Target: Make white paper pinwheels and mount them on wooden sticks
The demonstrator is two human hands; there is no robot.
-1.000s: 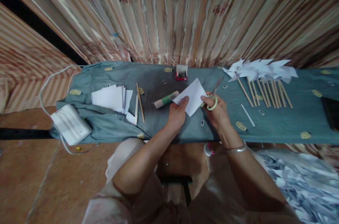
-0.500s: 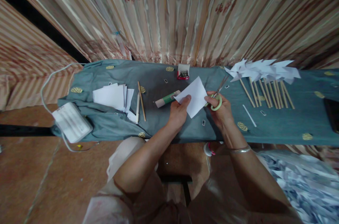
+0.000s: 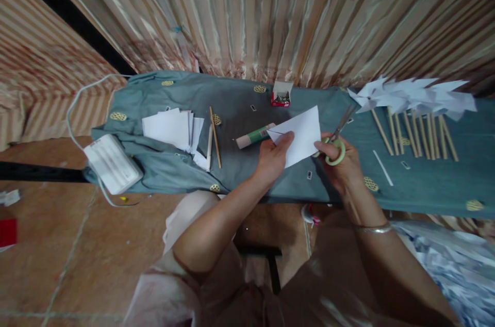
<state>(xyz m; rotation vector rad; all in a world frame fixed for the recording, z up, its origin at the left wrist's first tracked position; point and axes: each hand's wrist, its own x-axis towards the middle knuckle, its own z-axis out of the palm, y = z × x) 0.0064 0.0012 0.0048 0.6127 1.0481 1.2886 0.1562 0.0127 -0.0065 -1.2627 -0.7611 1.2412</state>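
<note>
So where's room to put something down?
Blue-green cloth lies bare between the thin tan stick and the small red box, also right of the narrow white strip. Crowded: around the left hand, with its white paper sheet and the pink-green tube.

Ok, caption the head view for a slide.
Left hand holds white paper, right hand holds scissors, over a table with paper pinwheels.

From here I see the person's left hand (image 3: 271, 161) pointing toward one o'clock, thumb (image 3: 286, 139) uppermost, right hand (image 3: 342, 163) curled toward eleven, forearms (image 3: 228, 214) slanting inward
</note>
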